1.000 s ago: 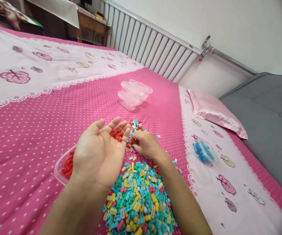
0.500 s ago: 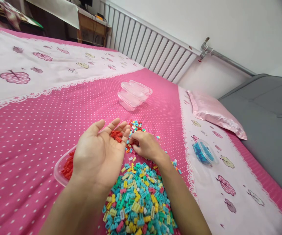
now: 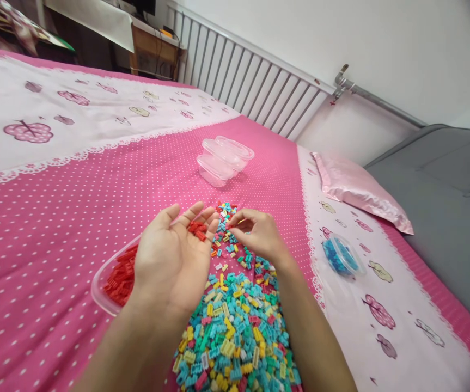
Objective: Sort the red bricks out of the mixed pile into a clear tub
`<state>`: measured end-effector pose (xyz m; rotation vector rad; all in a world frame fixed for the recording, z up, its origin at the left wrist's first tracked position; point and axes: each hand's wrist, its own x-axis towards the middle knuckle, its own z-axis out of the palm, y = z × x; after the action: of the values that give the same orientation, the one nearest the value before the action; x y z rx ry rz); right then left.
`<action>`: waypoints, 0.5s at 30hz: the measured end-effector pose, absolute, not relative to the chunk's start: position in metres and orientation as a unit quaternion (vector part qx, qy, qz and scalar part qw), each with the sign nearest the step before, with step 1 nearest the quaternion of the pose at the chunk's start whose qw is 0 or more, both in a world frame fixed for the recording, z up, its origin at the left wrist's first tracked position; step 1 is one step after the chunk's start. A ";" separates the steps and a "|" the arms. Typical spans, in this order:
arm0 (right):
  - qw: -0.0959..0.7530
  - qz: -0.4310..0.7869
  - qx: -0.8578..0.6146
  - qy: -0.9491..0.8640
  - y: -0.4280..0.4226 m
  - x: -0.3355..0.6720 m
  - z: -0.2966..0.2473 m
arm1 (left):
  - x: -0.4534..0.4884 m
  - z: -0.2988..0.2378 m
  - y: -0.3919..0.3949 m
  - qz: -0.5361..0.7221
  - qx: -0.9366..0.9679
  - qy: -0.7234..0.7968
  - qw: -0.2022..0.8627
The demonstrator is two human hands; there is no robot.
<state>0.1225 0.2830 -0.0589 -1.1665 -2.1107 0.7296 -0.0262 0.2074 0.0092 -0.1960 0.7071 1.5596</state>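
My left hand (image 3: 173, 258) is palm up with its fingers slightly curled, cradling several small red toy bricks (image 3: 197, 230) at the base of the fingers. To its right, my right hand (image 3: 257, 234) pinches thumb and forefinger together over the narrow far end of the brick pile; a tiny red toy brick (image 3: 229, 225) seems to show at the tips. A large heap of mixed toy bricks (image 3: 235, 332) in blue, yellow, green and pink lies between my forearms. Partly hidden behind my left hand stands a clear tub (image 3: 101, 294) filled with red bricks (image 3: 121, 275).
Stacked clear plastic tubs (image 3: 222, 158) stand farther back on the pink dotted bedspread (image 3: 169, 169). On the right is a lidded tub of blue bricks (image 3: 341, 256). A pink pillow (image 3: 359, 190) lies near the grey headboard (image 3: 443, 174). A metal rail (image 3: 251, 71) runs along the far side.
My right hand has shifted slightly right and lifted off the bricks, its pinch now in view. My left hand has moved a little right, still holding the red bricks, uncovering more of the red tub.
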 end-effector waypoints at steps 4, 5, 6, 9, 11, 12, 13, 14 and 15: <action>0.397 0.313 -0.430 -0.748 0.270 0.128 -0.036 | -0.019 0.002 0.210 0.677 -0.086 0.318 0.658; 0.413 0.323 -0.420 -0.741 0.265 0.128 -0.031 | -0.017 0.000 0.210 0.670 -0.084 0.318 0.665; 0.423 0.333 -0.409 -0.737 0.260 0.128 -0.026 | -0.014 -0.001 0.211 0.662 -0.083 0.317 0.674; 0.423 0.354 -0.381 -0.742 0.245 0.125 -0.014 | -0.007 -0.004 0.211 0.640 -0.085 0.311 0.698; 0.415 0.346 -0.385 -0.749 0.240 0.125 -0.009 | -0.005 -0.004 0.211 0.628 -0.089 0.304 0.711; 0.415 0.330 -0.396 -0.749 0.240 0.126 -0.008 | -0.004 -0.004 0.211 0.625 -0.091 0.302 0.714; 0.417 0.308 -0.414 -0.748 0.242 0.128 -0.008 | -0.003 -0.004 0.211 0.624 -0.093 0.304 0.714; 0.413 0.281 -0.437 -0.748 0.244 0.131 -0.010 | -0.003 -0.004 0.211 0.625 -0.095 0.309 0.711; 0.398 0.252 -0.463 -0.751 0.249 0.134 -0.012 | -0.003 -0.004 0.211 0.627 -0.095 0.317 0.705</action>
<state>0.1340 0.2486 -0.0122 -1.1725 -1.9008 0.6371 -0.0030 0.2114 -0.0036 -0.2121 0.7038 1.3948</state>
